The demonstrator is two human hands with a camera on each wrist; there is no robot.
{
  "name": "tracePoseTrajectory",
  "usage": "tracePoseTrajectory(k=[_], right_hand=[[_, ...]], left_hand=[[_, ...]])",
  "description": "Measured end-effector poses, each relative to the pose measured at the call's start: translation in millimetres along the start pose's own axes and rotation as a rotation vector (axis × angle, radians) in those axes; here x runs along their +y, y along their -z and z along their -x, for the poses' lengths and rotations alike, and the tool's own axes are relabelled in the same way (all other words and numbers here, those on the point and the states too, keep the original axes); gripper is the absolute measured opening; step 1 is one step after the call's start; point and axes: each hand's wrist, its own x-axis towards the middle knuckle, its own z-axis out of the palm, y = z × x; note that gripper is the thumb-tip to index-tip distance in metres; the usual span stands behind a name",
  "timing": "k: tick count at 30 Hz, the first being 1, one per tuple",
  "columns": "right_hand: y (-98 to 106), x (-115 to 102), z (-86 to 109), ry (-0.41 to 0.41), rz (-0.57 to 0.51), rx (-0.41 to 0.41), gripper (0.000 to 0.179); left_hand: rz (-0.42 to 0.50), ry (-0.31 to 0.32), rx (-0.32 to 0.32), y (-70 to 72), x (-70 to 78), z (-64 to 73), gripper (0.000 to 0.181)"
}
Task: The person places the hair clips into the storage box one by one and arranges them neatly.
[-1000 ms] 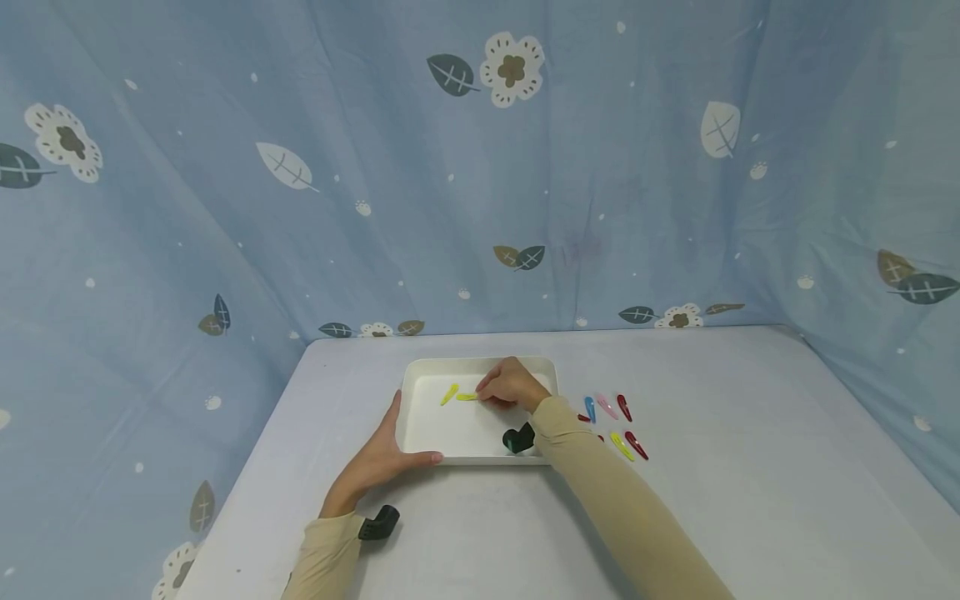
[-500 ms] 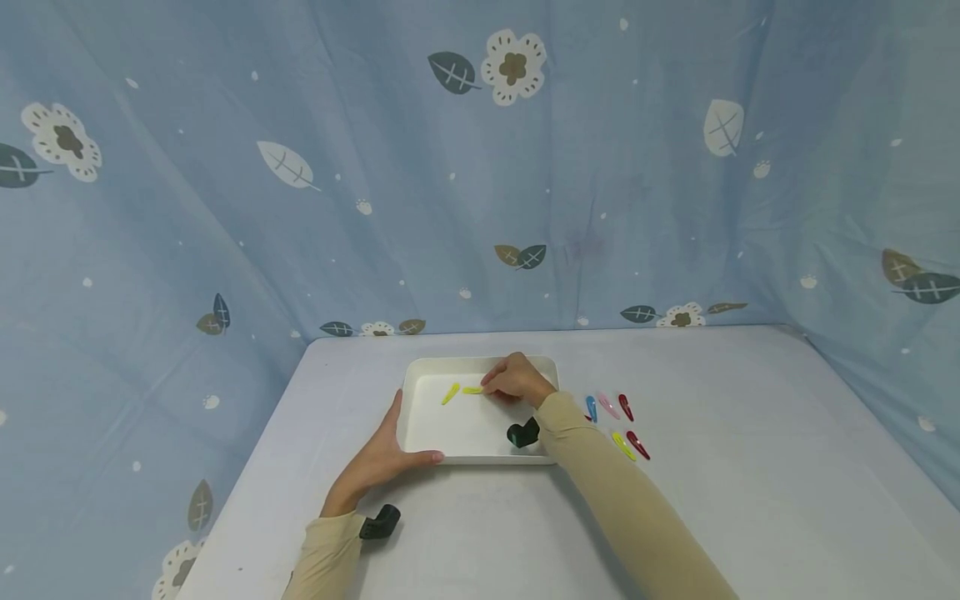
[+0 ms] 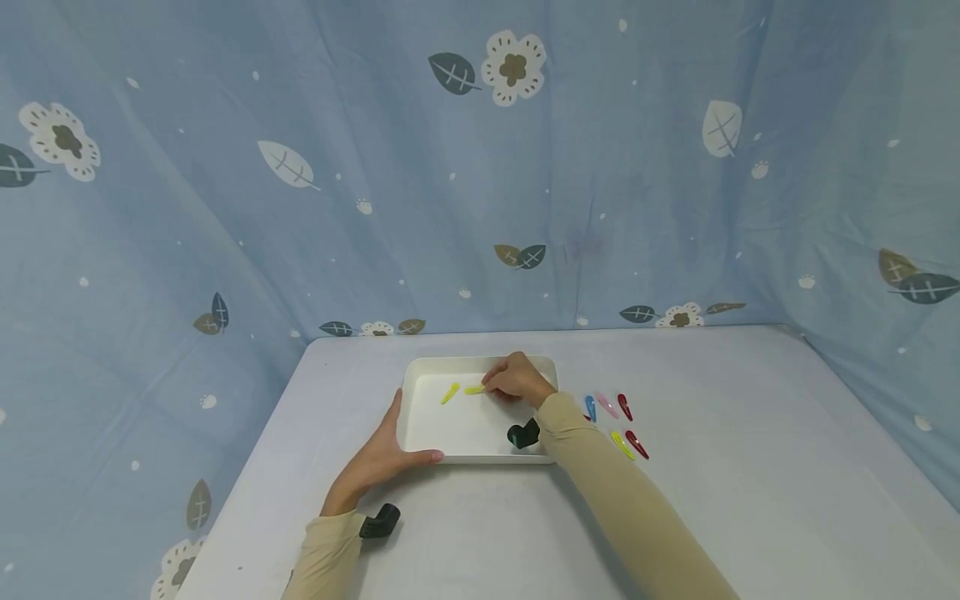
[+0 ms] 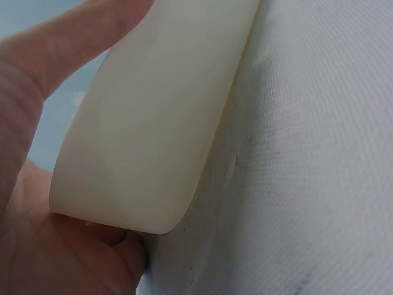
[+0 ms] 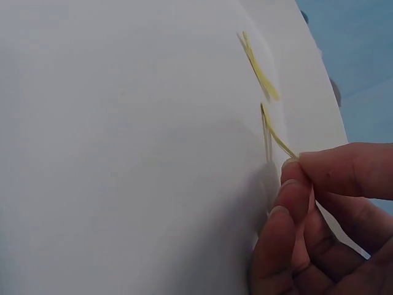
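Observation:
A white rectangular tray (image 3: 457,429) stands on the table, and a yellow snap hair clip (image 3: 450,393) lies in it toward the back left. My right hand (image 3: 517,379) pinches a second yellow snap hair clip (image 5: 279,140) by one end between thumb and fingertips. Its free end points toward the lying yellow clip (image 5: 261,70), close over the tray floor. At the tray's front left corner, my left hand (image 3: 382,454) rests spread, thumb along the front wall and fingers along the left side. The tray wall (image 4: 147,123) fills much of the left wrist view.
Right of the tray on the white table (image 3: 750,467) lie more hair clips: a blue one (image 3: 591,408), a pink one (image 3: 607,406), a yellow one (image 3: 622,445) and dark red ones (image 3: 637,445). My right sleeve overlaps part of this group. A blue patterned curtain (image 3: 420,167) hangs behind.
My right hand has moved slightly back and to the right, carrying the pinched yellow hair clip along. Over the last half second it barely moves. The left hand and tray stay put.

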Motion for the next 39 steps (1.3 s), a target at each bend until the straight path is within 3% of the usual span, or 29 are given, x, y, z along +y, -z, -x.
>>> tracePoseTrajectory(k=[11,25,34,39], right_hand=[[-0.6,-1.6,1.3,-0.003,0.074,-0.007,0.010],[-2.1,-5.5,-7.5,0.008,0.156,-0.024,0.004],[-10.4,-23.8,-12.6,0.099,0.205,0.013,0.006],[-22.5,-35.7,-13.0,0.138,0.310,0.017,0.006]], left_hand=[[-0.004,0.026,0.005,0.1,-1.5,-0.2,0.141],[0.001,-0.034,0.006,-0.2,-1.8,-3.6,0.137],[-0.018,0.005,0.002,1.9,0.0,-3.1,0.137],[-0.018,0.007,0.000,3.3,0.3,-4.6,0.136]])
